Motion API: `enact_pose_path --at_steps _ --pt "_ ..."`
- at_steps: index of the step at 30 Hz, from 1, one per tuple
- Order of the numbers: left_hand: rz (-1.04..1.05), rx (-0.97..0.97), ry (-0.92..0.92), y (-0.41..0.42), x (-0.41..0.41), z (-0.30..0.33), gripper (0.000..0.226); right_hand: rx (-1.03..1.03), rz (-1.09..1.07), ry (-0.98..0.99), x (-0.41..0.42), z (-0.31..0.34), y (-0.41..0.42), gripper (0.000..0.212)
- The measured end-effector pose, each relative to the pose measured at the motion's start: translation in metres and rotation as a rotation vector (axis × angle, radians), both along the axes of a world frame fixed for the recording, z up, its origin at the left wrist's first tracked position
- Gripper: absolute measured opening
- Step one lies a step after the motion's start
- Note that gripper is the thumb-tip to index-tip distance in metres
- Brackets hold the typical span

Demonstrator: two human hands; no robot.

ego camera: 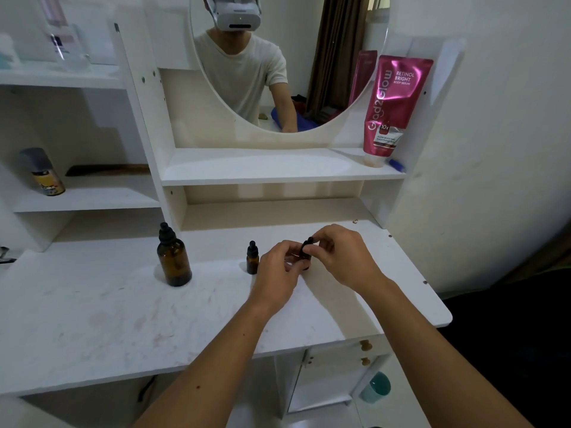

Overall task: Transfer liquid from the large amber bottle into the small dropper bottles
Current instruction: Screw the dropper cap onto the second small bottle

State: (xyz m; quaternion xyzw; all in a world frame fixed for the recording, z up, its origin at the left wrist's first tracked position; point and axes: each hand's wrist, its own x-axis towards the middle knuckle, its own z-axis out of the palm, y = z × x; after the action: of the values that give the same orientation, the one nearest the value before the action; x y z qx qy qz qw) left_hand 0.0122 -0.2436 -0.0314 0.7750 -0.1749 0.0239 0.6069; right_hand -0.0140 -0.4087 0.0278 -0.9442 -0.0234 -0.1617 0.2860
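The large amber bottle (pixel 174 261) with a black dropper cap stands upright on the white vanity top (pixel 123 313), left of centre. A small amber dropper bottle (pixel 252 258), capped, stands to its right. Just right of that, my left hand (pixel 278 270) grips the body of a second small dropper bottle (pixel 305 253), mostly hidden by my fingers. My right hand (pixel 343 254) pinches that bottle's black dropper cap from above. Whether the cap is screwed on or loose I cannot tell.
A pink body serum tube (pixel 392 109) leans on the shelf under the round mirror (pixel 340 72). A spray can (pixel 43 173) sits on the left shelf. The vanity's right edge (pixel 445 316) is close to my right forearm. A teal cup (pixel 377 387) sits low at the right.
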Motion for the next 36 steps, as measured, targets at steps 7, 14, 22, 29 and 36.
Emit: enact_pose_path --at_steps 7,14,22,29,36 --pt "0.004 0.016 -0.001 0.0 0.002 -0.002 0.021 0.044 0.032 -0.051 -0.003 -0.006 0.002 0.018" --pt "-0.002 0.019 -0.013 0.0 0.002 -0.003 0.022 0.121 0.039 -0.075 -0.004 -0.01 0.003 0.016" --pt "-0.008 0.024 -0.019 0.0 0.003 -0.003 0.022 0.13 0.096 -0.102 -0.002 -0.015 0.002 0.02" --pt "-0.007 0.039 -0.033 0.0 0.004 -0.004 0.022 0.15 0.153 -0.018 0.004 -0.01 -0.004 0.031" --pt "-0.011 0.016 -0.021 0.001 0.003 -0.004 0.023 0.277 0.034 0.028 0.005 -0.01 -0.002 0.022"
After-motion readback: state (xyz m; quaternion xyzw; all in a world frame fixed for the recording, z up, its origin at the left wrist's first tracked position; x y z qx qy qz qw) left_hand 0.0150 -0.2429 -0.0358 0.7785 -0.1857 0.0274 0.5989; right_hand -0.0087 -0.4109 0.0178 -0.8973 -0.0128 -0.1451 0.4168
